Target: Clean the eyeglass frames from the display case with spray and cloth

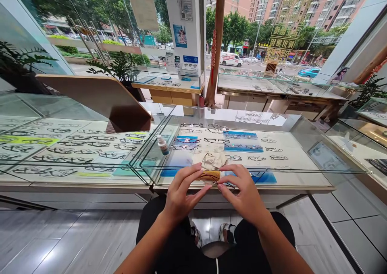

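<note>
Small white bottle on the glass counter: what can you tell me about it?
The bottle looks like plastic, with a white top and a partly dark, partly bluish label too small to read. It seems to stand upright on the glass counter, left of the crumpled cloth. Neither hand touches it. Its contents can't be seen.

Both hands meet in front, fingers bent

Two bare forearms reach forward from the lower corners and angle inward. The left hand [181, 191] shows its back, thumb stretched toward the right hand [243, 193], fingers curved above it. The right hand mirrors it, thumb and fingers bent inward. The thumb tips are near each other. Below, black-clad legs [157, 229] sit apart, one on each side.
</note>
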The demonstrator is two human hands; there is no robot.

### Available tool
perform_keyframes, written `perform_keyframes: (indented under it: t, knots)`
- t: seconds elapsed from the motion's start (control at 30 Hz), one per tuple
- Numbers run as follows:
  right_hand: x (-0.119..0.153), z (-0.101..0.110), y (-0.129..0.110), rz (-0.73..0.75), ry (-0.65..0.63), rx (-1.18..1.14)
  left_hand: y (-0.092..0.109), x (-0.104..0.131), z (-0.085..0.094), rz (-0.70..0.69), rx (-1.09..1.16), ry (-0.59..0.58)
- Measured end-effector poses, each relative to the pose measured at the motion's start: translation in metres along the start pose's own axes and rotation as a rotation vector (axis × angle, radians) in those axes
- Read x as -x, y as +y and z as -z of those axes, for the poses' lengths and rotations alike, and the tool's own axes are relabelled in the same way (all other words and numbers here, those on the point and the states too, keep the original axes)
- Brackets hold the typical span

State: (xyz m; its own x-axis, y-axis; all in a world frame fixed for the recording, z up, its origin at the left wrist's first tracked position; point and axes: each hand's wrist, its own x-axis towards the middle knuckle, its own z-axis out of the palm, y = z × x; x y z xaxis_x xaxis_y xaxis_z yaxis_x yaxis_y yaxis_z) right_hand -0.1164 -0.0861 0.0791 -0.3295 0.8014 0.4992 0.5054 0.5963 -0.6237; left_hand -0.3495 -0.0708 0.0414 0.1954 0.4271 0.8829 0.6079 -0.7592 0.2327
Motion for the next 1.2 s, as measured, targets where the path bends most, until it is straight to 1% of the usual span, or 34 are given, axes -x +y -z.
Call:
perform_keyframes:
  t: [0.13,0.4,0.53,0.67,0.73,0.83,0.9,0.97,1.0,1.03,1.1,1.13,1.17,1.2]
  knots:
    - [0.001,0.004,-0.004,0.024,-0.059,0.004,0.006,0.0,0.007,-0.02,0.002,-0.013]
    - [-0.001,0.017,-0.004,0.03,-0.206,-0.216,0.013,-0.006,0.018,-0.045,0.08,-0.045]
    - [-0.001,0.018,-0.004,0.017,-0.244,-0.311,0.017,-0.009,0.02,0.004,0.134,-0.072]
    - [-0.003,0.017,-0.002,-0.005,-0.24,-0.347,0.022,-0.01,0.02,0.053,0.198,-0.086]
    - [-0.004,0.015,-0.001,-0.02,-0.251,-0.407,0.022,-0.01,0.019,0.068,0.228,-0.101]
    - [-0.006,0.012,0.001,-0.088,-0.293,-0.541,0.02,-0.01,0.018,0.096,0.265,-0.118]
    - [-0.005,0.008,0.003,-0.137,-0.296,-0.587,0.017,-0.007,0.016,0.135,0.283,-0.147]
    - [-0.004,0.004,0.007,-0.173,-0.248,-0.587,0.016,-0.002,0.013,0.199,0.277,-0.155]
    - [-0.003,0.001,0.008,-0.191,-0.201,-0.57,0.016,0.0,0.011,0.245,0.255,-0.121]
    - [-0.003,-0.002,0.009,-0.208,-0.137,-0.537,0.017,0.002,0.008,0.299,0.223,-0.062]
    - [-0.002,-0.009,0.01,-0.222,0.034,-0.417,0.022,0.005,0.001,0.41,0.176,0.048]
    - [-0.001,-0.014,0.009,-0.205,0.128,-0.336,0.026,0.005,-0.003,0.465,0.188,0.059]
    - [-0.001,-0.019,0.007,-0.17,0.218,-0.251,0.03,0.004,-0.007,0.519,0.229,0.032]
    - [-0.001,-0.024,0.005,-0.123,0.294,-0.168,0.033,0.002,-0.012,0.573,0.297,-0.02]
